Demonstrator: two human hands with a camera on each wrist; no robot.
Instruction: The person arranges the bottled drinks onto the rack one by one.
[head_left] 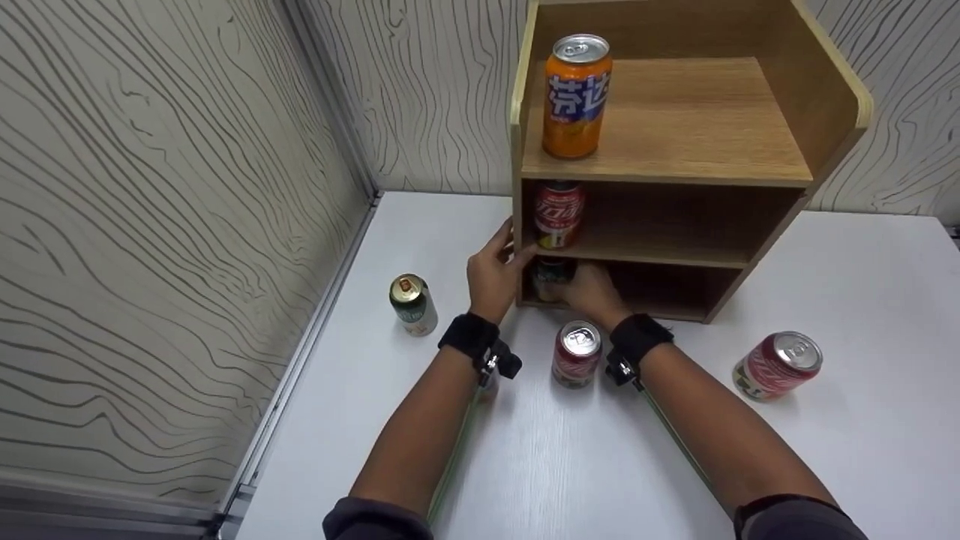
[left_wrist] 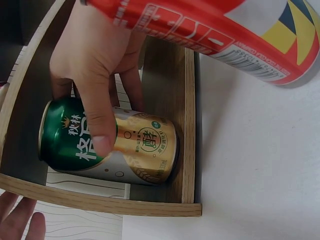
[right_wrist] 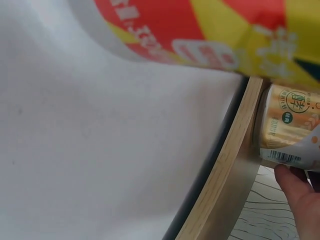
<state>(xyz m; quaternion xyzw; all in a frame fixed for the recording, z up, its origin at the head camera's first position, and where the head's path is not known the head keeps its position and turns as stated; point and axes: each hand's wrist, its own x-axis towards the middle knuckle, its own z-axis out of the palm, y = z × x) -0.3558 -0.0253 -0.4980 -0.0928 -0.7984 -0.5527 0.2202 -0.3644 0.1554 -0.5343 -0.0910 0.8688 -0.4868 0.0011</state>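
In the lowest compartment of the wooden shelf (head_left: 667,180), my right hand (head_left: 596,292) grips a green and gold drink can (left_wrist: 145,145). Its thumb lies across the can's front in the left wrist view, and the can stands upright against the left end of the compartment. My left hand (head_left: 493,277) holds the shelf's left side panel, fingers along the outside and thumb round the front edge. Directly above, a red cola can (head_left: 559,214) stands in the middle compartment. An orange soda can (head_left: 576,97) stands at the left of the top board.
On the white table (head_left: 555,465), a red cola can (head_left: 577,356) stands between my wrists. Another red can (head_left: 778,366) is off to the right. A second green and gold can (head_left: 413,306) stands left of my left hand. Patterned walls (head_left: 150,187) border the table.
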